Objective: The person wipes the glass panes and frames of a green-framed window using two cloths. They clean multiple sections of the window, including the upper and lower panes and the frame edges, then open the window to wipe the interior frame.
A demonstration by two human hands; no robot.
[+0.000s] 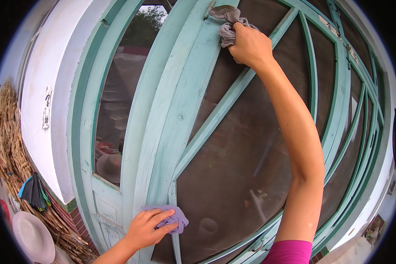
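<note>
My right hand (251, 43) is raised high, its fingers closed round a bunched grey rag (228, 31). The rag lies against the upper part of a turquoise wooden door frame (176, 127), beside a dark screen panel (237, 171). Lower down, my left hand (148, 229) grips a folded purple cloth (177, 219) and rests it against the same frame near the panel's lower left corner. A diagonal wooden brace (215, 121) crosses the panel between my two hands.
A glazed window panel (119, 97) stands to the left, next to a white wall (42, 101). Bundled dry stalks (9, 141), a folded dark umbrella (33, 192) and a pale hat (33, 236) are at the far left. More framed screens (325, 75) extend rightward.
</note>
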